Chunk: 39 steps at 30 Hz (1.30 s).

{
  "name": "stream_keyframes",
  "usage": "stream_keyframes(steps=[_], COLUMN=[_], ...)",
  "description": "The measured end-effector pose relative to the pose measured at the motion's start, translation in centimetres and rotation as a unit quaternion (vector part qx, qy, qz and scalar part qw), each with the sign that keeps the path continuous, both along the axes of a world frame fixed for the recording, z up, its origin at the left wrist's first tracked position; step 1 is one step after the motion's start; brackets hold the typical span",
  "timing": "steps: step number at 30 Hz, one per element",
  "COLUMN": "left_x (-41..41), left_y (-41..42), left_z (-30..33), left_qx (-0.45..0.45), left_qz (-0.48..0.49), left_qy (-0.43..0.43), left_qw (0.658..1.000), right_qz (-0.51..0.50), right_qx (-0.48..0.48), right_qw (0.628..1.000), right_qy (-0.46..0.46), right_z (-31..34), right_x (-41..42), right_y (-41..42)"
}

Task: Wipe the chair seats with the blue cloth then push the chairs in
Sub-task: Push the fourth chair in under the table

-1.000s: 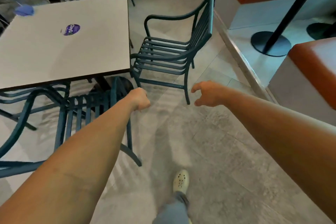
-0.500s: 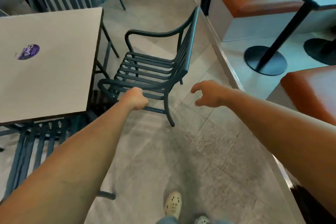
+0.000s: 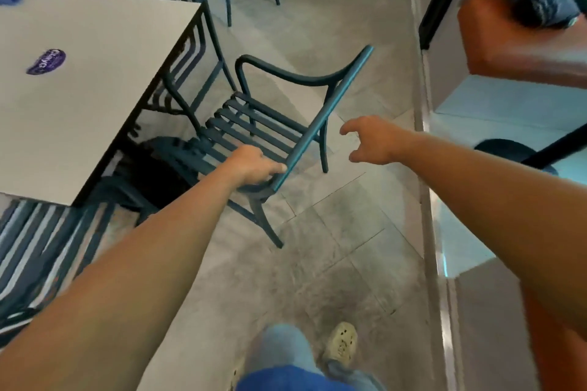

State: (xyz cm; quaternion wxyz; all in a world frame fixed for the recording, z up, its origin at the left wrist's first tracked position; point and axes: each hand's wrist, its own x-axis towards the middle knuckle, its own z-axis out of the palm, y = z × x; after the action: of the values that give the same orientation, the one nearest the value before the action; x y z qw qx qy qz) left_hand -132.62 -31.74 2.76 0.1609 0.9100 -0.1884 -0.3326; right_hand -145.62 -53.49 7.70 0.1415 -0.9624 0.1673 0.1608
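Left hand (image 3: 254, 165) gripping chair (image 3: 266, 127) back beside table (image 3: 95, 79), right hand (image 3: 371, 141) loosely spread, holding nothing.

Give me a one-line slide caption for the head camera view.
Left hand grips the green chair by its backrest beside the table; right hand reaches in, open.

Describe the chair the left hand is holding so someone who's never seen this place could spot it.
Start at the pale square table with the purple sticker. Off its right-hand edge stands a dark teal slatted metal armchair. Unlike the other chairs, it is only partly tucked in, and the left hand grips its backrest corner.
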Motion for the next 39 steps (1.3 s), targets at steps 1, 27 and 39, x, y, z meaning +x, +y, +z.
stream_keyframes(steps=[1, 27, 39], left_x=[-0.1, 4.9, 2.3], left_y=[-0.9, -15.8, -18.1], left_z=[-0.2, -4.1, -5.4], left_qx=[0.009, 0.139, 0.216], left_qz=[0.009, 0.112, 0.272], left_qy=[0.007, 0.181, 0.076], left_qw=[1.000, 0.967, 0.935], right_qz=[0.014, 0.352, 0.499], right_qx=[-0.001, -0.115, -0.115], right_qw=[1.000, 0.919, 0.853], right_qy=[0.000, 0.134, 0.104], right_z=[0.1, -5.3, -8.7], right_x=[0.6, 23.8, 26.1], right_y=[-1.4, -24.1, -27.2])
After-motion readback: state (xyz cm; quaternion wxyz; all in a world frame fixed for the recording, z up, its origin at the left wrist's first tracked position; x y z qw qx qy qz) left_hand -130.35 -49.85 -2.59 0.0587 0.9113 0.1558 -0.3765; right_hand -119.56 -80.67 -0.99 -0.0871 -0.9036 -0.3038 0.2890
